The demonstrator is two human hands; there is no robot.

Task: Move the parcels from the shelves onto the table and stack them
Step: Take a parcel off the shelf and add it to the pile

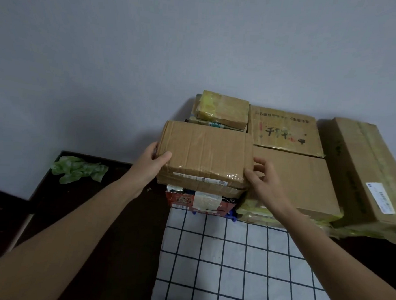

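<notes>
1. Head view: a taped brown parcel sits atop a red printed box at the far edge of a checked cloth on the dark table.
2. Left hand clasps its left end, thumb on top; right hand rests loose-fingered against its right corner, beside a large carton.

Parcel atop carton — bigger cartons rightward

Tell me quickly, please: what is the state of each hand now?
Left hand: holds the left end of the brown box.
Right hand: at the box's right end, fingers loose; whether it grips cannot be told.
</notes>
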